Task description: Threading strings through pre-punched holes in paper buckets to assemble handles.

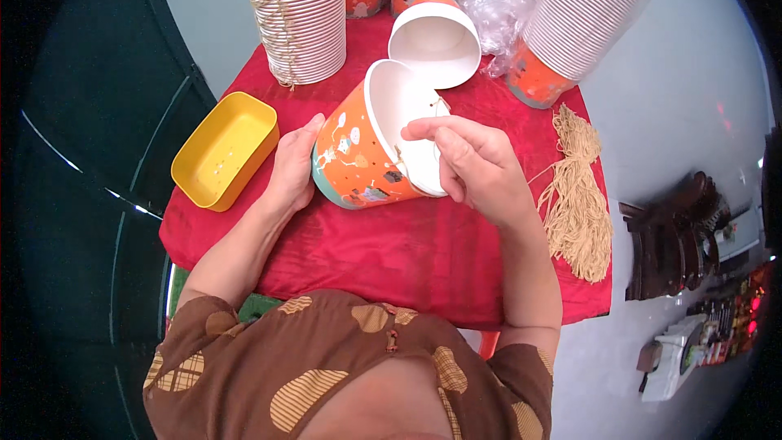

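Note:
My left hand (295,165) grips an orange paper bucket (352,155) by its base and side. Printed figures and a teal bottom band decorate the bucket, which is tilted with its white mouth toward the right. Thin twine (441,103) shows at the rim. My right hand (481,161) is closed at the near right side of the mouth, fingers bent over the rim and pinching the twine; the exact pinch point is partly hidden. Behind it, another paper bucket (444,45) lies on its side, its white inside facing me.
A yellow plastic tub (262,132) with small bits inside sits at the left of the red-covered table (366,257). A bundle of tan twine (580,208) lies at the right. Tall bucket stacks (300,28) stand along the back, near crumpled clear plastic (495,20).

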Tool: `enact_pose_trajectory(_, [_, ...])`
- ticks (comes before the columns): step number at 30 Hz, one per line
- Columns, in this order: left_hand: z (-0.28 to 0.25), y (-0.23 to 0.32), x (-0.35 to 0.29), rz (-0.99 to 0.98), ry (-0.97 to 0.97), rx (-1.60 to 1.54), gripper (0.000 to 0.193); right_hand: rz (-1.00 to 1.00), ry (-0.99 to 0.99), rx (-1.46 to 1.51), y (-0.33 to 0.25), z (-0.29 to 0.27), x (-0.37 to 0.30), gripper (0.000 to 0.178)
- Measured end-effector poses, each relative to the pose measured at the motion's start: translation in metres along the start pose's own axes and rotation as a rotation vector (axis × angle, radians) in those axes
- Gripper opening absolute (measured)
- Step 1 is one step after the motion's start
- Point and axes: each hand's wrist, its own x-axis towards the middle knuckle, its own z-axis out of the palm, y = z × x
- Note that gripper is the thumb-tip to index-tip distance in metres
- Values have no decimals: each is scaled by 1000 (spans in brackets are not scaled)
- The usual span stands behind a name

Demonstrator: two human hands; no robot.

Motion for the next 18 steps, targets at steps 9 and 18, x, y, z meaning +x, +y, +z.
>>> enact_pose_trajectory(9, [14, 5, -13, 64, -15, -58, 35, -133, -53, -357, -13, 19, -11, 10])
enact_pose_trajectory(18, [4, -2, -6, 161, -25, -10, 35, -193, 8, -438, -6, 18, -14, 8])
